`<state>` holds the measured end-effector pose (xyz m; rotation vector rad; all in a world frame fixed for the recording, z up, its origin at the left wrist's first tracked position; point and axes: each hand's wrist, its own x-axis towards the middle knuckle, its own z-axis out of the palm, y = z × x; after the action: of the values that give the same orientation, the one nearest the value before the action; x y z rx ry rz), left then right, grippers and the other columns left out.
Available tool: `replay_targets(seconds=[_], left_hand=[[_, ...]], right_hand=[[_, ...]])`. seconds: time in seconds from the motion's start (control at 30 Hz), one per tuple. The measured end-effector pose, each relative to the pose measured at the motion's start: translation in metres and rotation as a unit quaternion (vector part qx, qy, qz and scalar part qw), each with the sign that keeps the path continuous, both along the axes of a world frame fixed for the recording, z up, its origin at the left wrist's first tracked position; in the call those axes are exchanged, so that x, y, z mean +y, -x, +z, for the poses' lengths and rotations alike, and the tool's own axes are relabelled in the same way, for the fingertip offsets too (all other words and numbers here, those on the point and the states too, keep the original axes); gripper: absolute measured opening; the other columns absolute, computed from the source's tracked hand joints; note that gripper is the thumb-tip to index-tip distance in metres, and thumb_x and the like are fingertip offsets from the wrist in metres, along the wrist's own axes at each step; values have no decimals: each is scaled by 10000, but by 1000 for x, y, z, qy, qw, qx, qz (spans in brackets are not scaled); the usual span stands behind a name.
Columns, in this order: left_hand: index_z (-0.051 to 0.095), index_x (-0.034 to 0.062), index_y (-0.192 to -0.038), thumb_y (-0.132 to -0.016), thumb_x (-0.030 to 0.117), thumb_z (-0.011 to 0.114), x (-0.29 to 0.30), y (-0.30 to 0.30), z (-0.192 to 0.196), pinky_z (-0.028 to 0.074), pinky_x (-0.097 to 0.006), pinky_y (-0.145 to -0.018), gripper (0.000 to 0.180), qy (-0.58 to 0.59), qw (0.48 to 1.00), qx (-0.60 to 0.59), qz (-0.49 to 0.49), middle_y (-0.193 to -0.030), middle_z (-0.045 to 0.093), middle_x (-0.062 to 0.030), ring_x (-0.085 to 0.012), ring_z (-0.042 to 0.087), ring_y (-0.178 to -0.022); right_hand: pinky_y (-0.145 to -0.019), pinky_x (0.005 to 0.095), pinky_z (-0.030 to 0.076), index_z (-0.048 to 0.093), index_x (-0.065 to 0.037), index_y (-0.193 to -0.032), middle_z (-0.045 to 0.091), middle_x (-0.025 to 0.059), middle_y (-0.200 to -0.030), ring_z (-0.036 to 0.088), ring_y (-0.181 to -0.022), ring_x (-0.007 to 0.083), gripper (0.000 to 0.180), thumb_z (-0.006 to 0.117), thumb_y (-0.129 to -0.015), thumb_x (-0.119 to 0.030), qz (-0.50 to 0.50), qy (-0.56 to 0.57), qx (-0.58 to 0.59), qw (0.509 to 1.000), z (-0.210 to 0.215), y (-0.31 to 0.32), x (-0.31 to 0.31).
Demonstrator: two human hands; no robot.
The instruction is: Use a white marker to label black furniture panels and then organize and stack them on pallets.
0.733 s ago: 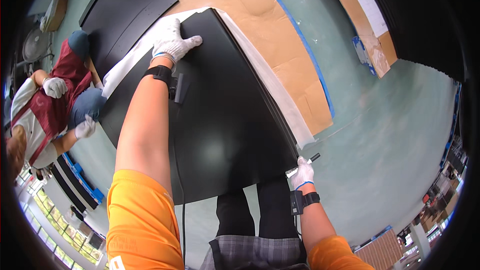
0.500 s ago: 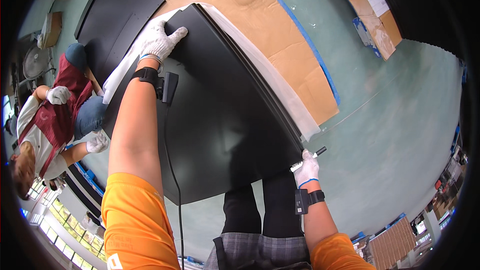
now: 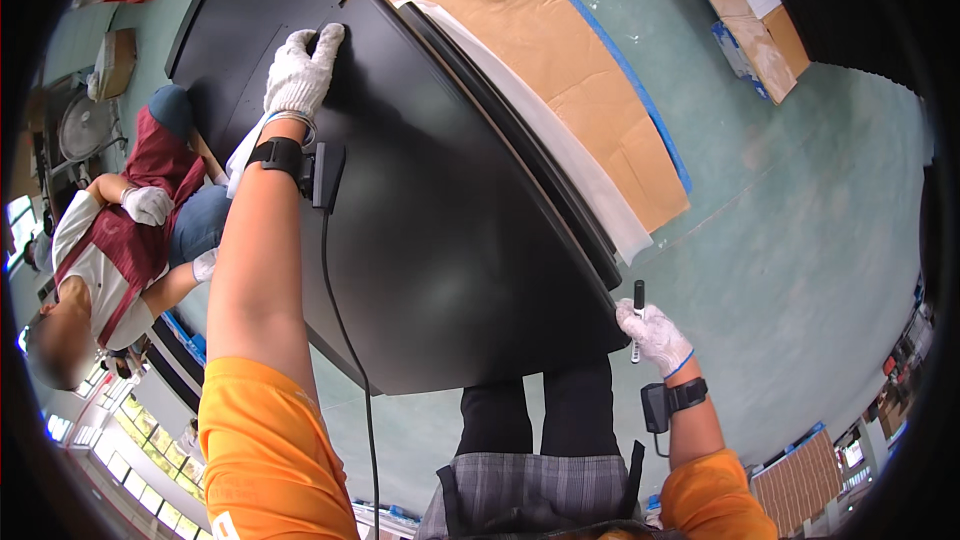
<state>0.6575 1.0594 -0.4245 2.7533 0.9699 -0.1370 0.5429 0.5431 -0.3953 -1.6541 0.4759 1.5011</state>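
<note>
A large black panel (image 3: 440, 220) spans the space in front of me, tilted over another black panel (image 3: 520, 150) whose edge shows along its right side. My left hand (image 3: 300, 75), in a white knit glove, has its fingers curled at the panel's far left edge; the fingertips are partly hidden. At the near right corner, my right hand (image 3: 655, 335), also gloved, is closed with a black-and-white marker pen (image 3: 638, 315) in it. Its fingertips meet the panel's edge there. A black cable (image 3: 340, 315) hangs from the device on my left wrist across the panel.
White sheeting (image 3: 610, 210) and brown cardboard (image 3: 560, 80) with a blue edge lie beneath. Another flat black panel (image 3: 250, 20) sits far left. A co-worker (image 3: 130, 240) in a dark red apron is close on the left. Cardboard boxes (image 3: 785, 50) stand far right.
The upper panel has shifted and lifted, baring more of the panel below. My left hand went from spread flat to curled at the edge. My right hand moved right, turning the marker pen upright.
</note>
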Motion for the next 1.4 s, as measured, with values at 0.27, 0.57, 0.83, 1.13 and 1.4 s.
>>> replay_targets(seconds=[0.27,0.57,0.83,1.13,1.4], left_hand=[[543,12,-1187,-844,656,392,10,8,82,373,-414,-975,745,49,996,-8,76,-1206,524,-247,-373,492,-1139],[80,-110,-1388,-768,675,522,-127,113,217,229,-369,-1079,1094,221,971,16,90,-1420,212,-321,-396,241,-1334],[25,7,-1437,-710,567,671,-221,215,341,345,-359,-1000,1122,221,928,83,289,-1290,451,-283,-391,453,-1198],[160,84,-1436,-771,264,609,-157,276,456,449,-352,-879,822,180,909,96,364,-1083,615,-174,-307,610,-971],[392,31,-1303,-756,249,677,-99,378,492,461,-326,-849,655,155,917,73,361,-1066,619,-141,-242,612,-938]], right_hand=[[-543,262,408,571,-25,-938,440,-5,-625,445,-570,86,417,543,-874,-436,204,-146,54,966,70,-26,30],[-489,219,397,563,-7,-927,477,-13,-673,433,-497,50,405,531,-893,-409,177,-306,150,923,148,-12,71],[-685,274,401,212,-146,-1448,471,31,-715,447,-718,122,650,465,-919,-427,213,-493,-4,844,223,69,122],[-982,387,364,49,-120,-1462,386,201,-1343,504,-1144,295,779,502,-888,-388,320,-488,31,811,313,141,220],[-925,355,408,69,-117,-1462,480,192,-1182,547,-1053,280,768,502,-882,-374,309,-487,-3,817,346,238,286]])
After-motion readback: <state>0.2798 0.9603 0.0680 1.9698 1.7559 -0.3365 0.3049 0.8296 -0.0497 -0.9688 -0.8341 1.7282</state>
